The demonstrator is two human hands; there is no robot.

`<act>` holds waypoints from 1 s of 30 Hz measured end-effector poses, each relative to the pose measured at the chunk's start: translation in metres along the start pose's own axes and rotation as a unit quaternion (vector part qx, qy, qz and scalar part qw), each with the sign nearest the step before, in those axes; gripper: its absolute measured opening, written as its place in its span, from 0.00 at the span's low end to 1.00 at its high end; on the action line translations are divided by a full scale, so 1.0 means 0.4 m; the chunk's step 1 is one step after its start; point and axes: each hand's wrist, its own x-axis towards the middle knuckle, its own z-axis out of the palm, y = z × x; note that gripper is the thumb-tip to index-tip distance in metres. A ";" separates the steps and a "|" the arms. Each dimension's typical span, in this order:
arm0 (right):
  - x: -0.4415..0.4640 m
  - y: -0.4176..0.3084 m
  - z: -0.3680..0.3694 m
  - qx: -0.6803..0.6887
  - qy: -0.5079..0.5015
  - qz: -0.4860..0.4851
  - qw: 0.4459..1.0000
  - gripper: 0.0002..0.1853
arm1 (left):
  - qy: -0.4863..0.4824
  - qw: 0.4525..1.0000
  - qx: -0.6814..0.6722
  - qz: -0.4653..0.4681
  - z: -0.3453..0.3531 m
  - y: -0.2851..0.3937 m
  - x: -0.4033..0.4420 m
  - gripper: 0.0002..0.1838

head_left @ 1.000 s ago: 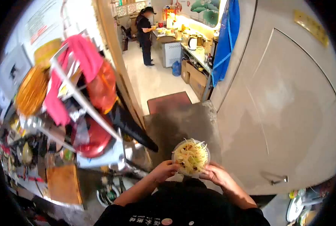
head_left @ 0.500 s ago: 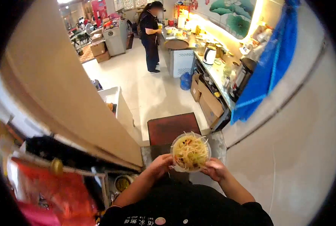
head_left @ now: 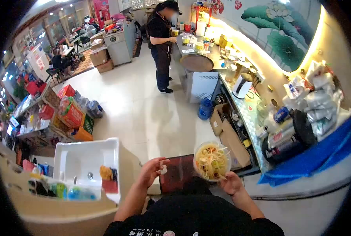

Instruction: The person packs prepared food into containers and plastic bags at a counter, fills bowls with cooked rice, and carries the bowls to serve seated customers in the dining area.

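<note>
A round clear plastic bowl of pale shredded food, with reddish and dark bits in it, is in front of me, right of centre. My right hand grips its lower right rim. Off to the bowl's left, apart from it, is my left hand. Its fingers are curled around a small white wad, which looks like crumpled paper or tissue. The fingers under the bowl are partly hidden.
A dark red mat lies on the floor ahead. On the left stands a white sink; on the right, a counter with a kettle and an open cardboard box below. A person stands at the far counter.
I have moved forward through the narrow passage, and the sink and counter now show fully. My left hand has left the bowl and moved left; my right hand still holds it.
</note>
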 end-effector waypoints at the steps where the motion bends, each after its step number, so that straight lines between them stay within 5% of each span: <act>1: 0.065 -0.041 -0.015 0.016 -0.007 0.001 1.000 0.26 | 0.015 1.000 0.000 0.010 -0.026 0.021 0.076 0.22; 6: 0.451 -0.264 -0.126 -0.033 -0.027 -0.013 0.999 0.23 | 0.053 0.992 0.035 0.109 -0.107 0.139 0.423 0.20; 9: 0.713 -0.377 -0.193 -0.077 -0.105 -0.114 0.985 0.22 | 0.045 0.992 0.017 0.113 -0.204 0.191 0.694 0.19; 12: 0.938 -0.473 -0.128 -0.113 0.145 -0.103 0.978 0.19 | 0.067 0.996 0.009 0.055 -0.254 0.273 0.885 0.17; 15: 1.168 -0.580 -0.183 -0.103 0.154 -0.099 0.978 0.20 | 0.095 0.984 0.144 0.053 -0.196 0.415 1.067 0.15; 19: 1.498 -0.736 -0.159 -0.076 0.135 -0.136 0.979 0.20 | -0.008 0.948 0.293 0.129 -0.196 0.607 1.432 0.14; 23: 1.719 -0.875 -0.064 -0.053 0.185 -0.202 0.960 0.18 | -0.067 0.942 0.312 0.102 -0.105 0.770 1.722 0.12; 25: 1.823 -0.929 -0.082 -0.013 0.174 -0.240 0.955 0.18 | -0.123 0.886 0.427 0.129 -0.041 0.855 1.856 0.11; 30: 2.030 -1.098 -0.087 -0.025 0.284 -0.271 0.920 0.19 | -0.201 0.861 0.430 0.184 0.098 0.968 2.215 0.10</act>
